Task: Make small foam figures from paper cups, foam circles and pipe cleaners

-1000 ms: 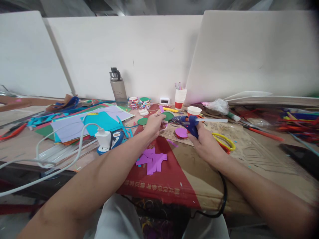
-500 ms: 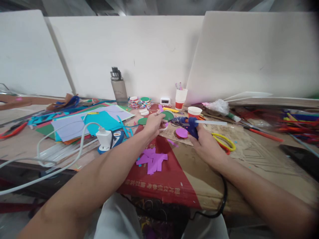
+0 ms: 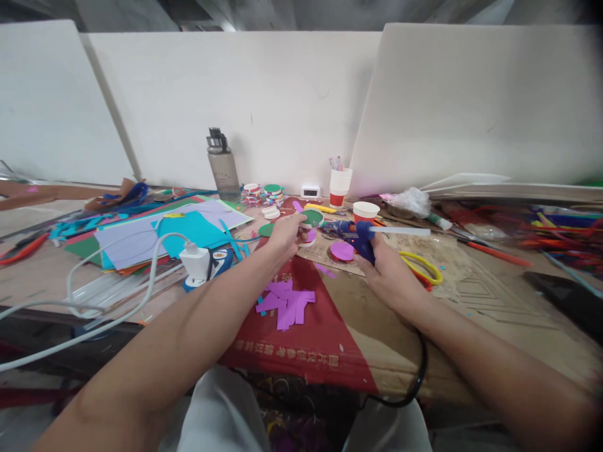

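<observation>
My left hand (image 3: 288, 233) is closed on the edge of a round disc (image 3: 313, 218) with a green face and a white rim, tilted above the table. In my right hand (image 3: 391, 270) is a blue glue gun (image 3: 364, 240), a white glue stick (image 3: 400, 231) jutting from its back end. Its nozzle points left, close to the disc; whether they touch I cannot tell. Below the nozzle lies a purple-topped disc (image 3: 342, 251). Another green disc (image 3: 266, 230) rests left of my left hand. Loose purple paper strips (image 3: 287, 306) are piled on the red-printed cardboard (image 3: 301, 351).
Coloured paper sheets (image 3: 188, 232) and a white plug (image 3: 195, 262) with cables are at left. Behind stand a bottle (image 3: 223, 166), a small clock (image 3: 310, 191) and paper cups (image 3: 340, 188). Yellow-handled scissors (image 3: 431, 267) and a dark phone (image 3: 565, 298) lie at right.
The disc in my left hand has tipped so that more of its white rim shows. A small shift of the view moves everything slightly left. The glue gun stays near the disc.
</observation>
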`<state>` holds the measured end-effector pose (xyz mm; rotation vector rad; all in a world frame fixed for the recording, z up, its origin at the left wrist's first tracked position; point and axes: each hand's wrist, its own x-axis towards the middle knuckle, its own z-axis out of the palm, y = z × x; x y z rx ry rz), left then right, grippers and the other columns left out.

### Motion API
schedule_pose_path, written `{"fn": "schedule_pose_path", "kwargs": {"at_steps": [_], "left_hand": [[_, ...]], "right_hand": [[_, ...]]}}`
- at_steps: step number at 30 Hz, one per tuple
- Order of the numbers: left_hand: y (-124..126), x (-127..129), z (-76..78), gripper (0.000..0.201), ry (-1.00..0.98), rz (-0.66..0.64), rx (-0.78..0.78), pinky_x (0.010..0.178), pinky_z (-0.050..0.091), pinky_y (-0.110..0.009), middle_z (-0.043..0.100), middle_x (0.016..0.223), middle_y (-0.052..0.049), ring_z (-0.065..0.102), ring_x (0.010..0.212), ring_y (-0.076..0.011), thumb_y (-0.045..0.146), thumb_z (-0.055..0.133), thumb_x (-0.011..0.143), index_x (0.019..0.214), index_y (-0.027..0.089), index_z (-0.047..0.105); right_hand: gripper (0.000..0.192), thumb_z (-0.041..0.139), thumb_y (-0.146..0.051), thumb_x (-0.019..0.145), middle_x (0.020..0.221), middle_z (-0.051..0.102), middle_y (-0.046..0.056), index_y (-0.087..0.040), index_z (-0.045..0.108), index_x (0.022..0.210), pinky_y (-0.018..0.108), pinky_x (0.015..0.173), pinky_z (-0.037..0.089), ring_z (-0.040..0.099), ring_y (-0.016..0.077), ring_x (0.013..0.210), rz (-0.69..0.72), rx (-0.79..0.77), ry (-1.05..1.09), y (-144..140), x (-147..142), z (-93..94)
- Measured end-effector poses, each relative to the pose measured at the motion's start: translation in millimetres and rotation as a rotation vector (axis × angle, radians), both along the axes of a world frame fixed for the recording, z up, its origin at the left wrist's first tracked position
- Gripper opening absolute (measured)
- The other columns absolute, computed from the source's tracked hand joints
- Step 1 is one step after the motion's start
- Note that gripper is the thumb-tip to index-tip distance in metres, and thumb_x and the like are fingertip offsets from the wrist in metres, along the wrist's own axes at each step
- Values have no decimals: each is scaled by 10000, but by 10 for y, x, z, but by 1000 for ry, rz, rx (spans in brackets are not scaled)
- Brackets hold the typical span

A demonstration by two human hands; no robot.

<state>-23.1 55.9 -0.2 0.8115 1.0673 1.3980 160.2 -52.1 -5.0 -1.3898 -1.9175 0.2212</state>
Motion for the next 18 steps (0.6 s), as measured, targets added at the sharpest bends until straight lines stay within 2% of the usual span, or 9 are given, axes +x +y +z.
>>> {"fn": "schedule_pose_path", "kwargs": {"at_steps": [4, 6, 7, 9, 11, 12, 15, 18], "left_hand": [[3, -19, -30, 93, 21, -6, 23, 413, 381, -200, 558, 530, -2, 480, 441, -92, 118, 636, 671, 649, 146, 551], [-16, -19, -29, 72, 57, -42, 49, 437, 420, -214, 585, 575, -6, 515, 476, -106, 144, 653, 680, 708, 147, 588], [-27, -16, -23, 73, 81, -52, 48, 440, 426, -217, 587, 582, -7, 522, 484, -110, 155, 657, 683, 720, 149, 594], [-47, -9, -2, 76, 91, -64, 42, 444, 424, -207, 601, 607, -10, 533, 498, -106, 153, 657, 685, 721, 152, 590], [-58, -4, 19, 75, 103, -86, 30, 444, 424, -204, 598, 603, -7, 530, 490, -101, 149, 654, 683, 713, 152, 586], [-59, -4, 26, 80, 103, -87, 31, 447, 427, -206, 597, 604, -5, 529, 487, -99, 145, 654, 678, 707, 154, 580], [-51, -6, 26, 91, 103, -85, 36, 454, 432, -209, 604, 621, -6, 530, 491, -96, 152, 660, 670, 702, 156, 575], [-37, -7, 15, 88, 97, -86, 45, 440, 406, -203, 611, 641, -7, 536, 504, -98, 157, 657, 674, 717, 157, 580]], "right_hand": [[393, 514, -276, 844, 1217, 602, 119, -202, 490, 1230, 426, 974, 426, 544, 266, 1143, 38, 51, 209, 45, 51, 29], [385, 549, -291, 822, 1238, 587, 90, -225, 499, 1198, 402, 958, 438, 536, 243, 1144, 20, 24, 375, 80, 85, 51], [373, 564, -299, 810, 1190, 603, 72, -232, 504, 1171, 375, 898, 468, 563, 224, 1077, 11, -12, 468, 101, 106, 63], [341, 588, -316, 787, 979, 627, 17, -240, 505, 1109, 304, 692, 492, 593, 167, 810, 2, -92, 653, 148, 165, 90], [311, 611, -324, 761, 777, 564, -48, -243, 501, 1040, 258, 529, 427, 503, 114, 571, -6, -117, 800, 197, 262, 115], [298, 623, -318, 746, 733, 534, -66, -242, 498, 1006, 249, 500, 403, 467, 99, 522, -10, -98, 853, 218, 329, 124], [288, 642, -287, 702, 668, 507, -79, -238, 492, 942, 246, 498, 385, 449, 97, 506, -89, -28, 895, 256, 606, 119], [201, 607, -303, 692, 646, 520, -46, -212, 523, 850, 260, 528, 386, 460, 114, 542, -276, -20, 721, 253, 956, 57]]}}
